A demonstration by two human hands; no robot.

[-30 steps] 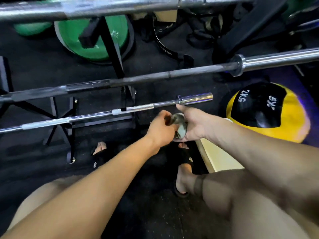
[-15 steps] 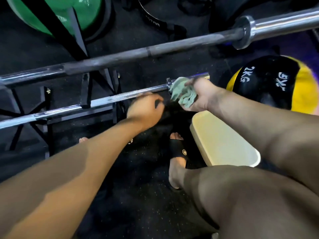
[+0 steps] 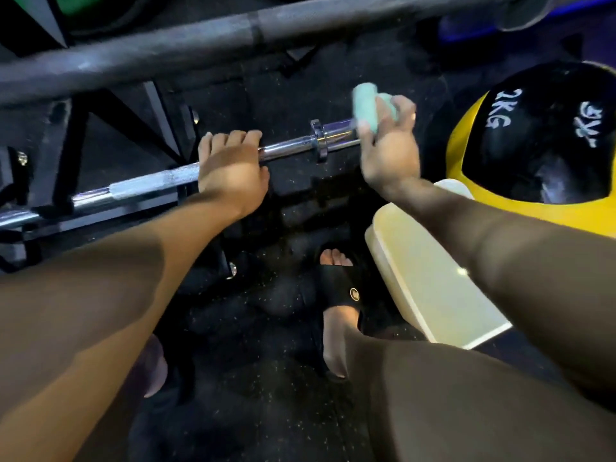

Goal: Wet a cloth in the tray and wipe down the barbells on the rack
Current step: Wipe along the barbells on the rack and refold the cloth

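On the floor, cream tray (image 3: 430, 281), contents unclear

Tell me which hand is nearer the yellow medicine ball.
Right. The right hand, holding the cloth, is just left of the medicine ball; the left hand grips the barbell farther away.

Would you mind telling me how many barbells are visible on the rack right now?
2. The chrome barbell lies lower, gripped by the left hand, with the right hand holding the cloth at its end. The dark barbell crosses above. Others may lie outside the frame.
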